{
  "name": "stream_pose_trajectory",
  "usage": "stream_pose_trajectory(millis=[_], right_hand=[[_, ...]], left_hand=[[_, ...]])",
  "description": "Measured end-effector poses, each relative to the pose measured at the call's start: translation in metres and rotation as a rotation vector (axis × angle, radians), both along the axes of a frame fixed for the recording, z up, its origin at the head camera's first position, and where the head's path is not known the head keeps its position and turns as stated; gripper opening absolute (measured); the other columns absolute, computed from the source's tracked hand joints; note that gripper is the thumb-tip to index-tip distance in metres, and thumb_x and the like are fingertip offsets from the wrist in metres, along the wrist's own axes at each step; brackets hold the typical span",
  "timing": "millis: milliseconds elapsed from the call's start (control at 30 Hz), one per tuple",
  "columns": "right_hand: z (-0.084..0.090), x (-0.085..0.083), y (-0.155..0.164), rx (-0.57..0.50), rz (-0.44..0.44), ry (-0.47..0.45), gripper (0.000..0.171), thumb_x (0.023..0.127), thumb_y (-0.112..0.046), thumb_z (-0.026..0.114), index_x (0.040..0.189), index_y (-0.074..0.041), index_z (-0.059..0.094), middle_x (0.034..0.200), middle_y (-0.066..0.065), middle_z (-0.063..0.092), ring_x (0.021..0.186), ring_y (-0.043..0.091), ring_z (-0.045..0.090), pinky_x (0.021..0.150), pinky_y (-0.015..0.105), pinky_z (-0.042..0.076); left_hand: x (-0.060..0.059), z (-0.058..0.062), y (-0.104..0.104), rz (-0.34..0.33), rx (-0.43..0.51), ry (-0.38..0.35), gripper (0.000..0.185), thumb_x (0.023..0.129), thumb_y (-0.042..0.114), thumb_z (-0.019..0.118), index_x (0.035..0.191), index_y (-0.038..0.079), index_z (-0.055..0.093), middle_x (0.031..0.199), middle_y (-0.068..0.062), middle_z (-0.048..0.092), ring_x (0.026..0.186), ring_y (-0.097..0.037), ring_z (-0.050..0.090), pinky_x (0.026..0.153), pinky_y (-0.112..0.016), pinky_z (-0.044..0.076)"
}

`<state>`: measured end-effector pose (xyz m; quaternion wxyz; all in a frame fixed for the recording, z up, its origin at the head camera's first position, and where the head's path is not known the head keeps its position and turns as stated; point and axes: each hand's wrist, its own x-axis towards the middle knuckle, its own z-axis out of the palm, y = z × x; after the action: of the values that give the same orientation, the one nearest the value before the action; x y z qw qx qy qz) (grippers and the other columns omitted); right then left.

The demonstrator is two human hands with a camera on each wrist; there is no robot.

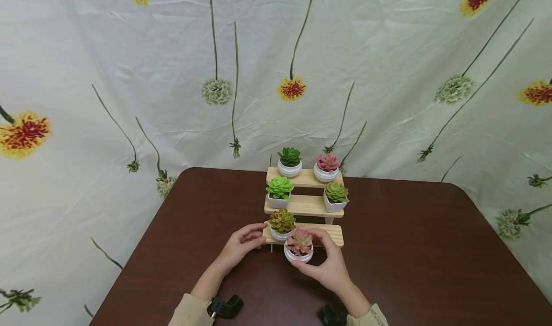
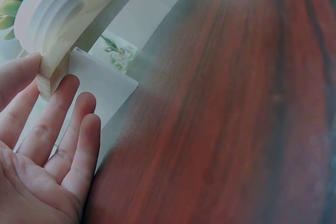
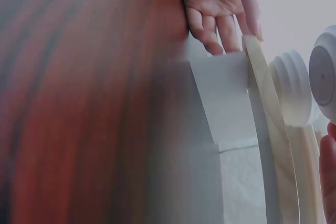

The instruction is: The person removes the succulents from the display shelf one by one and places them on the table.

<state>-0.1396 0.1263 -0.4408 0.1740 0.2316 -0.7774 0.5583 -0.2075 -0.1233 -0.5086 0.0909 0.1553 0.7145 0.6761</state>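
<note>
My right hand (image 1: 331, 267) holds a pink artificial succulent (image 1: 299, 242) in a round white pot, thumb at the near side and fingers at the far right. The pot is raised in front of the lowest shelf, its underside showing in the right wrist view. At the left end of that shelf, my left hand (image 1: 236, 249) pinches the board of the three-tier wooden plant stand (image 1: 329, 232), thumb above and fingertips beneath. A reddish-green succulent (image 1: 282, 221) in a round white pot sits on this shelf, partly behind the held one.
On the middle shelf (image 1: 307, 204) are a bright green succulent (image 1: 279, 188) and an olive-green one (image 1: 336, 193), in squarish pots. The top shelf (image 1: 306, 176) bears a dark green succulent (image 1: 290, 157) and a pink one (image 1: 327, 163). A flower-printed cloth (image 1: 258, 43) hangs behind the brown table (image 1: 414, 249).
</note>
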Motion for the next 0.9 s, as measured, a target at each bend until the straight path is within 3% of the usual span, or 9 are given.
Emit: stream_pose_trajectory(millis=[100, 233, 333, 900], right_hand=[[0.0, 0.003, -0.003, 0.005, 0.024, 0.004, 0.06, 0.061, 0.0, 0.085, 0.113, 0.001, 0.055, 0.108, 0.012, 0.062, 0.095, 0.014, 0.058, 0.08, 0.035, 0.049], [-0.002, 0.005, -0.008, 0.022, 0.046, 0.01, 0.06, 0.061, -0.001, 0.086, 0.113, 0.001, 0.055, 0.109, 0.012, 0.062, 0.097, 0.014, 0.058, 0.081, 0.04, 0.049], [-0.004, 0.007, -0.011, 0.034, 0.064, -0.001, 0.06, 0.061, -0.002, 0.086, 0.113, -0.001, 0.056, 0.11, 0.01, 0.062, 0.1, 0.014, 0.057, 0.084, 0.036, 0.048], [-0.011, 0.013, -0.022, 0.098, 0.109, 0.033, 0.06, 0.06, -0.006, 0.087, 0.113, -0.003, 0.058, 0.109, 0.006, 0.063, 0.102, 0.018, 0.058, 0.086, 0.036, 0.047]], left_hand=[[0.002, 0.002, 0.0, -0.001, -0.002, 0.008, 0.041, 0.092, 0.011, 0.061, 0.129, -0.001, 0.052, 0.117, -0.021, 0.059, 0.095, -0.01, 0.061, 0.079, -0.03, 0.051], [0.008, 0.017, 0.002, -0.008, 0.002, 0.009, 0.039, 0.092, 0.006, 0.06, 0.128, -0.005, 0.051, 0.116, -0.024, 0.059, 0.093, -0.009, 0.061, 0.079, -0.031, 0.052], [0.011, 0.026, 0.004, -0.011, -0.009, 0.013, 0.039, 0.092, 0.005, 0.059, 0.128, -0.007, 0.051, 0.114, -0.025, 0.059, 0.092, -0.009, 0.061, 0.079, -0.032, 0.052], [0.013, 0.03, 0.005, 0.002, -0.014, -0.017, 0.039, 0.092, 0.007, 0.06, 0.128, -0.005, 0.051, 0.119, -0.024, 0.057, 0.094, -0.01, 0.06, 0.08, -0.032, 0.051]])
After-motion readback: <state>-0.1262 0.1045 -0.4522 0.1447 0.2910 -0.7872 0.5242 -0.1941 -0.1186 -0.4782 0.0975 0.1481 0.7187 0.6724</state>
